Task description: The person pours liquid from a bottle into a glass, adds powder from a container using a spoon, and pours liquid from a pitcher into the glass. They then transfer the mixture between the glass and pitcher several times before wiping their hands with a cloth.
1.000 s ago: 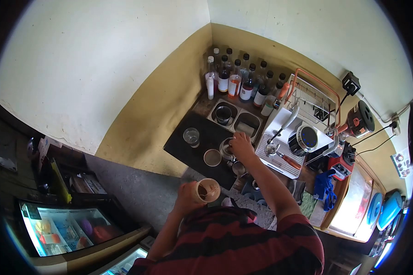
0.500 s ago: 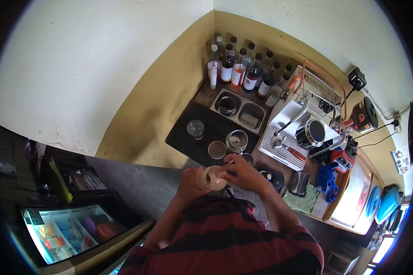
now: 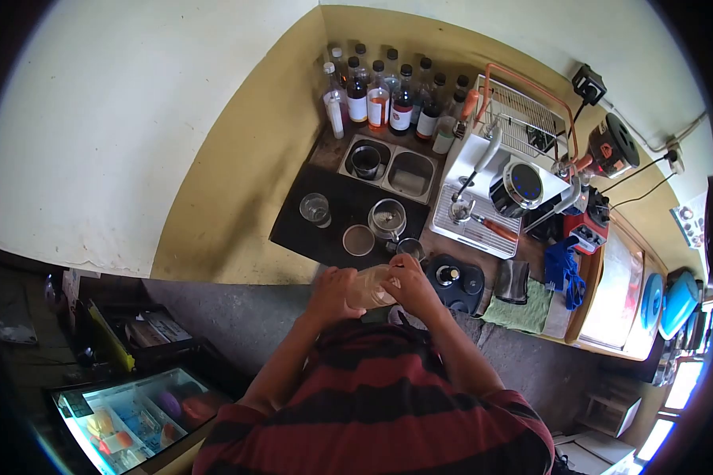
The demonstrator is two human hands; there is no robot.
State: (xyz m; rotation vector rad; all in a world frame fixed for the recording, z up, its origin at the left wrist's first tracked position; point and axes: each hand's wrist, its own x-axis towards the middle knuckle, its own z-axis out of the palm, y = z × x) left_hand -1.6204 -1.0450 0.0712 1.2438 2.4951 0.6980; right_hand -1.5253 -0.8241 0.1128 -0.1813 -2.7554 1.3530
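We've tipped the cup (image 3: 369, 286) near the surface (image 3: 477, 258) edge, left hand (image 3: 333, 294) gripping, right hand (image 3: 409, 282) touching, hold unclear, occupying both.

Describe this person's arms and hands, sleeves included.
The left hand and right hand are ungloved. The forearms are bare, with no watch or bracelet visible. The short sleeves match the shirt, which has broad dark red and blackish stripes.

Fingers (image 3: 402, 274) partly hide the container (image 3: 366, 290), its contents indistinct.
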